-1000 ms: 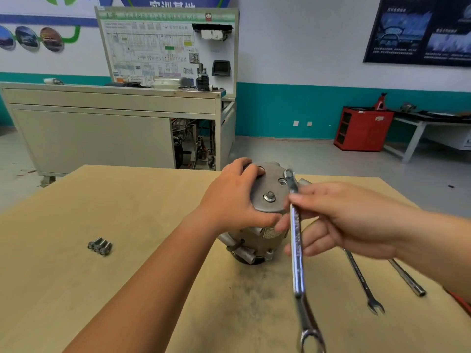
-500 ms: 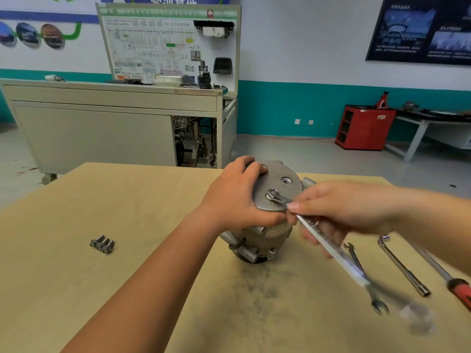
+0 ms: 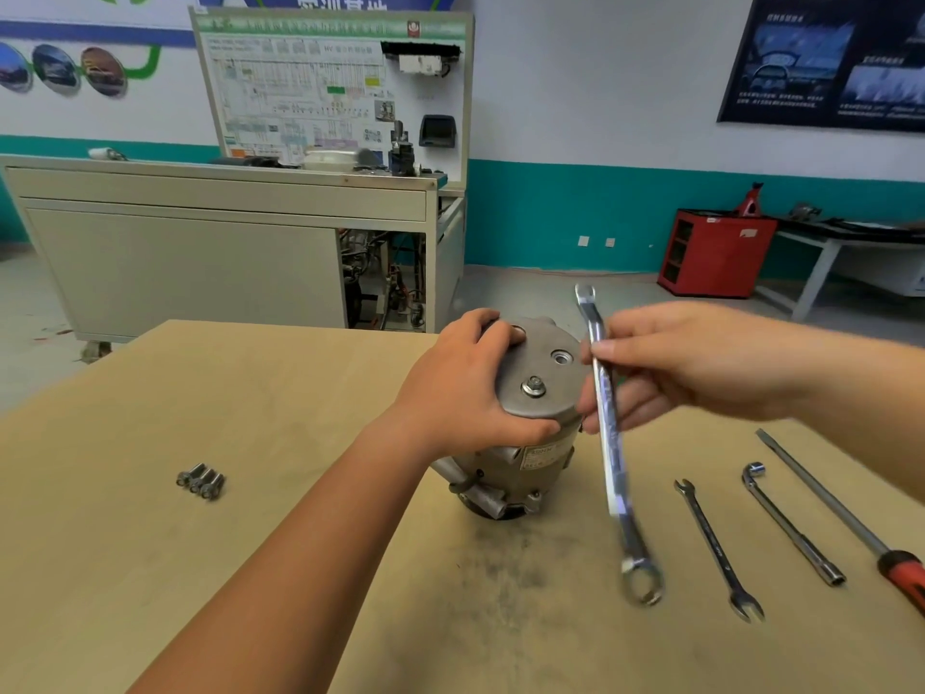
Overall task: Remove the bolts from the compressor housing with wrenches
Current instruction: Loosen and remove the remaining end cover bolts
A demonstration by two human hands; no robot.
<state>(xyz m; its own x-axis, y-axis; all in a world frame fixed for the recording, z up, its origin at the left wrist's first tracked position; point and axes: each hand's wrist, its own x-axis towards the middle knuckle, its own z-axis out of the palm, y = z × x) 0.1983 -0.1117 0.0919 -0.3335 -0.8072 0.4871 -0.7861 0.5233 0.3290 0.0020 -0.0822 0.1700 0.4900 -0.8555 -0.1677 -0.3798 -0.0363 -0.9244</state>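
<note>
Compressor housing (image 3: 520, 443) upright mid-table, my left hand (image 3: 460, 393) clamped round its top, right hand (image 3: 701, 368) pinching the combination wrench (image 3: 608, 433) clear of it; three bolts (image 3: 201, 481) out, one flanged bolt (image 3: 534, 386) left in the cover.

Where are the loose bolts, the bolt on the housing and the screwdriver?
Loose bolts (image 3: 201, 480): head view, middle of the cluster on the table.
Housing bolt (image 3: 534, 386): head view, its head on the top plate.
Screwdriver (image 3: 821, 498): head view, mid shaft.
</note>
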